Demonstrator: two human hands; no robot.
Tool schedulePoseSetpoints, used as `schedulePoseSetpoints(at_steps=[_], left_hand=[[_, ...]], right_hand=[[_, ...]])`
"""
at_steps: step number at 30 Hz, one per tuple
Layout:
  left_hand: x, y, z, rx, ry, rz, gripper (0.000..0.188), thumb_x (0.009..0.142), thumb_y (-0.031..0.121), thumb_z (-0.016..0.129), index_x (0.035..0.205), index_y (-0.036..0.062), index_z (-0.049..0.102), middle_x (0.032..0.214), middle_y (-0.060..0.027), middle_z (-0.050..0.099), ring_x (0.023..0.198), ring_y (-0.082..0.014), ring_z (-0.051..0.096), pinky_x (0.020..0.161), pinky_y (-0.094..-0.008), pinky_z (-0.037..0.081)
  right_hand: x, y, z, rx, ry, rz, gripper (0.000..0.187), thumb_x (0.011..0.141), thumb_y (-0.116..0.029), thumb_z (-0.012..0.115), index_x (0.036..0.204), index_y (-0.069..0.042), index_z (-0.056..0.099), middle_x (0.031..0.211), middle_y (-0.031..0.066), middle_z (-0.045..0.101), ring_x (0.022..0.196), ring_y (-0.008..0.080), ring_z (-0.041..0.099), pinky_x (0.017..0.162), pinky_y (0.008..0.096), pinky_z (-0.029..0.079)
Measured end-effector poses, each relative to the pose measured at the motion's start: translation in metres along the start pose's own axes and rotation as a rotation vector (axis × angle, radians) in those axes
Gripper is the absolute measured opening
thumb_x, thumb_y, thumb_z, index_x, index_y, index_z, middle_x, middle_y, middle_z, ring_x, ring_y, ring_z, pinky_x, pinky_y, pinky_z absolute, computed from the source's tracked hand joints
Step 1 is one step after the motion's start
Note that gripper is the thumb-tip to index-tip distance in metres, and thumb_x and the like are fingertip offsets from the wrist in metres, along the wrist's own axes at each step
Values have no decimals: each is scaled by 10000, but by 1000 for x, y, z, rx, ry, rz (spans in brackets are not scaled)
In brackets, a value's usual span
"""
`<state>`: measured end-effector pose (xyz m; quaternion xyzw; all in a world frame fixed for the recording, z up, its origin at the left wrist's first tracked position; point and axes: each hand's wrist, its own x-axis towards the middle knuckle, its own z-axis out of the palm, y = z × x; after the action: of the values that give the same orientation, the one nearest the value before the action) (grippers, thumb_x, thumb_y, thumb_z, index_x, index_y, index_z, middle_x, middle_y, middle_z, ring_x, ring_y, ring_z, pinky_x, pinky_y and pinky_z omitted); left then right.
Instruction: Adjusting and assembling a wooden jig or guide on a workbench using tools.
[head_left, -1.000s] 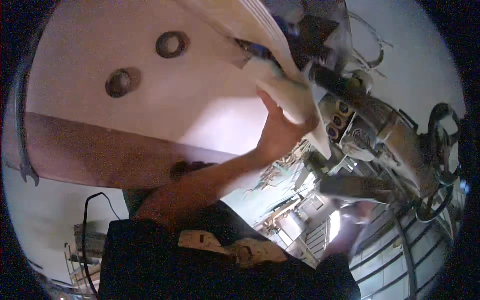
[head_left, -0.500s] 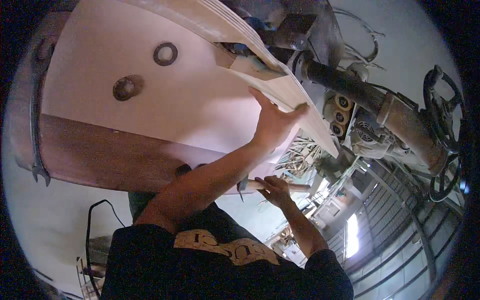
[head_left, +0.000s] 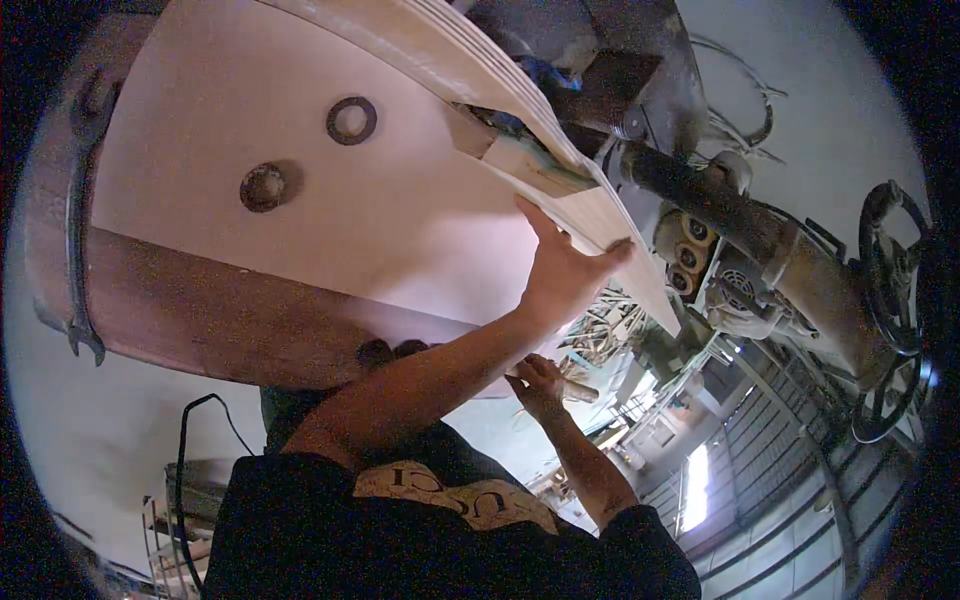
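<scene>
My left hand is closed on the edge of a pale plywood board, fingers spread along its side. The board stands along the right edge of a broad pale work surface. Below it, my right hand is wrapped round a hammer. Its wooden handle end sticks out to the right of the fist; the hammer head is hidden near my left forearm and the surface's edge.
On the surface lie a dark flat ring and a round dark piece. A long wrench is at the left edge. Machinery with a thick pipe and handwheels stands at right. Scrap sticks are heaped beyond my hands.
My right hand has moved slightly left with the hammer, whose head has gone out of sight. The left hand keeps its hold on the board. The whole view has shifted a little.
</scene>
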<state>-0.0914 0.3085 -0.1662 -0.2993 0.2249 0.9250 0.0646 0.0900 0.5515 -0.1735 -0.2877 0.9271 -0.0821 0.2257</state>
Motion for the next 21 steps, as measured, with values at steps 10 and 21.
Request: schedulePoseSetpoints(at_steps=[10, 21], left_hand=[[2, -2, -2, -131, -41, 47, 1389, 837, 127, 849, 1461, -41, -380, 1475, -277, 419, 1324, -309, 517, 1186, -424, 372], [1, -10, -1, -20, -15, 88, 1445, 846, 223, 864, 1429, -61, -427, 1573, -311, 307, 1436, -343, 396, 1242, -391, 264]], right_hand=[[4, -10, -9, 5, -153, 120, 223, 770, -135, 855, 969, -107, 759, 963, 132, 725, 831, 334, 709, 693, 444, 559], [-3, -5, -6, -22, -143, 133, 282, 822, -232, 828, 1050, -97, 732, 1024, 179, 721, 866, 376, 695, 719, 485, 557]])
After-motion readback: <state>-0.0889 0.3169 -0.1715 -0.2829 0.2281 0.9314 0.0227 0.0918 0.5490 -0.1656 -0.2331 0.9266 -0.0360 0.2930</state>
